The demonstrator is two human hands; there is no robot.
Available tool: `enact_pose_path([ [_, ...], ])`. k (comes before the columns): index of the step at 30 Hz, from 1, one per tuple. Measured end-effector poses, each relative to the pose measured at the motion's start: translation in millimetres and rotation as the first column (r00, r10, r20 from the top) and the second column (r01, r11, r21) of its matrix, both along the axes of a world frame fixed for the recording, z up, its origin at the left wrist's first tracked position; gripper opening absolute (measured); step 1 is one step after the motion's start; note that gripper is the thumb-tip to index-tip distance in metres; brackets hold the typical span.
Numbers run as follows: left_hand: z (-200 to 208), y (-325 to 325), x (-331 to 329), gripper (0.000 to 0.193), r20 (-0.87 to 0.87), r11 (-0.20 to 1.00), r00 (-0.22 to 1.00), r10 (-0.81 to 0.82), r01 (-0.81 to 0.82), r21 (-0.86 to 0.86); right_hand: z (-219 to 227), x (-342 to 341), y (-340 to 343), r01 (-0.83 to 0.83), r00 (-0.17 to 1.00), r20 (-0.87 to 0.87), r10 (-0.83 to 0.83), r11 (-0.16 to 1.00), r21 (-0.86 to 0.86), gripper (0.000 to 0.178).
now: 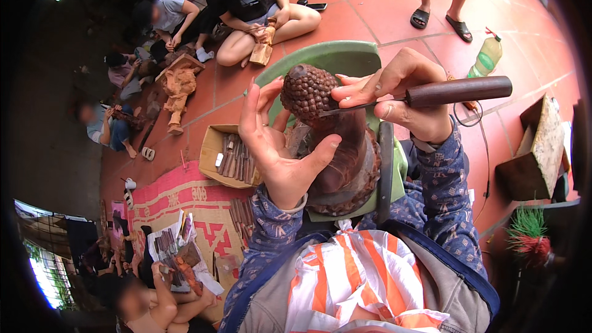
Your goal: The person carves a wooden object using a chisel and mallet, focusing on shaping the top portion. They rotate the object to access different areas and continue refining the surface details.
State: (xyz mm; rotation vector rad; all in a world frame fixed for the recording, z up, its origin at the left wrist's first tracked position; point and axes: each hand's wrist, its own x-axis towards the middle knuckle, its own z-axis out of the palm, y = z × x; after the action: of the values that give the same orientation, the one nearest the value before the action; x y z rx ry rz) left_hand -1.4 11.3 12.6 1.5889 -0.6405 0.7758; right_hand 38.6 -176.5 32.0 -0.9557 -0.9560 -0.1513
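Observation:
A dark brown carved wooden statue (pixel 308 89) stands in front of my body, its rounded head covered in small knobbly curls. My left hand (pixel 277 163) cups the head from the left, fingers spread along its side and thumb reaching across below the curls. In my right hand (pixel 414 80) is a carving chisel (pixel 459 91) with a round dark wooden handle. Its thin blade points left and meets the lower edge of the curls, while my right fingertips touch the head's right side. My hands partly hide the statue's lower body.
Behind the statue curves a green plastic chair back (pixel 336 52). A cardboard box (pixel 211 139) of chisels sits at left, beside a red-patterned mat (pixel 166 194). At right are a green bottle (pixel 486 57), a cable and a wooden box (pixel 530 148). Several people sit carving; another person stands.

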Motion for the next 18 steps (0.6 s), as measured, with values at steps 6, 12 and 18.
enact_pose_path([
  [6,6,13,-19,0.032,0.324,0.89,0.924,0.204,-0.313,0.331,-5,-32,3,0.216,0.976,0.057,-0.21,0.966,-0.141,0.016],
  [12,8,7,-25,0.016,0.226,0.885,0.923,0.312,-0.369,0.283,2,-34,7,0.318,0.948,0.109,-0.3,0.921,-0.224,0.014],
  [18,0,10,-9,0.039,0.102,0.978,0.977,0.189,-0.197,0.07,10,-8,3,0.216,0.976,0.004,-0.216,0.976,-0.006,0.012],
])
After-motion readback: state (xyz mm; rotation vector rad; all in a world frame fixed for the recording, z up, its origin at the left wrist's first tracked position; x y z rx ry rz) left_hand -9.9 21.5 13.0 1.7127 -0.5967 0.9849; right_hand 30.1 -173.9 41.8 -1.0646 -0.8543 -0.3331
